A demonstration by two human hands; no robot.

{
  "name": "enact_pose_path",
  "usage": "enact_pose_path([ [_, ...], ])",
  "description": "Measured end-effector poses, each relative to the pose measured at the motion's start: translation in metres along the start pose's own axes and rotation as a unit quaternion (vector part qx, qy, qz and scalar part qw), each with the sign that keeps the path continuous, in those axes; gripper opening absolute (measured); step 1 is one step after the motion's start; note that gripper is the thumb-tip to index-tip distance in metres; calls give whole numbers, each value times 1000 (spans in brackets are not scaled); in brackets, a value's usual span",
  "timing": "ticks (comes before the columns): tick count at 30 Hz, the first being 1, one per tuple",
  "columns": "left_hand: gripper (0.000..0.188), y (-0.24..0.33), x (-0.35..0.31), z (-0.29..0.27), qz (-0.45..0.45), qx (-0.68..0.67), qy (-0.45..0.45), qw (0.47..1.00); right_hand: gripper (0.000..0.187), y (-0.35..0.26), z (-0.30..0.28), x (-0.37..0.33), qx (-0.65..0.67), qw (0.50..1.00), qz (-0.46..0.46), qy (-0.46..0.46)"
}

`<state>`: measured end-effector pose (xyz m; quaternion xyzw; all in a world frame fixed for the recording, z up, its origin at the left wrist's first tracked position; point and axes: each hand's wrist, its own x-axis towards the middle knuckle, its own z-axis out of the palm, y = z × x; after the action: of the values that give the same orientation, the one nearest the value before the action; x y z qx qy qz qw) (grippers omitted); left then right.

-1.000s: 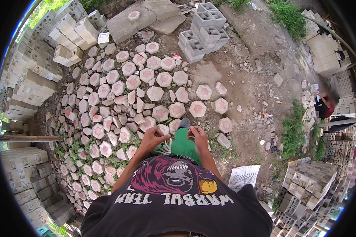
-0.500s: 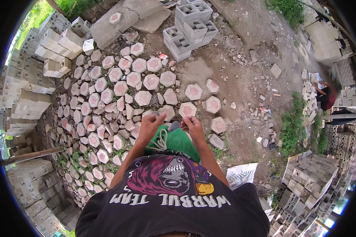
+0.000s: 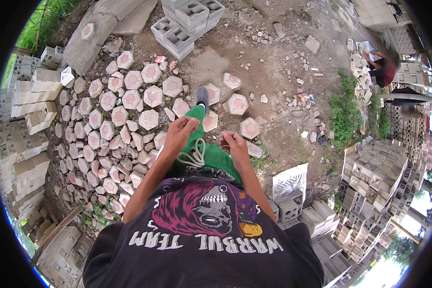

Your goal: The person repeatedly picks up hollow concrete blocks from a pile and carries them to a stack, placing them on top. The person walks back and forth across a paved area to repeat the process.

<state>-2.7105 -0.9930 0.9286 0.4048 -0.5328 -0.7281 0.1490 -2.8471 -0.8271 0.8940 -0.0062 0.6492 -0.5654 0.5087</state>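
My left hand (image 3: 180,133) hangs over my green trousers (image 3: 200,137), its fingers curled in and nothing showing in them. Off to the right, my right hand (image 3: 234,144) hangs beside the trousers with fingers loosely curled, also with nothing visible in it. A white drawstring (image 3: 195,156) dangles between the hands, touched by neither. My grey shoe (image 3: 202,94) is forward, beside hexagonal concrete pavers with pink centres, such as one paver (image 3: 237,103) ahead of my right hand. Another paver (image 3: 249,128) lies just beyond that hand.
Many hexagonal pavers (image 3: 119,115) and rubble spread over the ground at left. Grey hollow blocks (image 3: 192,21) are stacked ahead. More block stacks line the left (image 3: 31,168) and right (image 3: 374,177). A person (image 3: 388,69) crouches at far right near weeds (image 3: 343,108).
My shoe has come forward among the pavers, and the view has moved ahead and rightward. Both hands stay low in front of me, now farther apart.
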Motion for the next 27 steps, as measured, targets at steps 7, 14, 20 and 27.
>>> enact_pose_path([
  [7, 22, 54, 136, 14, -3, -12, -20, 1000, 18, -83, -18, 93, -13, 999, -28, 43],
  [14, 16, 99, 232, -7, 41, -40, 50, 997, 17, -180, -2, 171, 27, 998, -45, 26],
  [20, 17, 120, 257, -24, 20, -57, 96, 994, 19, -212, 24, 221, 49, 999, -8, -20],
  [27, 34, 110, 269, -39, -2, -27, 174, 984, 20, -241, 44, 275, -31, 994, 30, -96],
])
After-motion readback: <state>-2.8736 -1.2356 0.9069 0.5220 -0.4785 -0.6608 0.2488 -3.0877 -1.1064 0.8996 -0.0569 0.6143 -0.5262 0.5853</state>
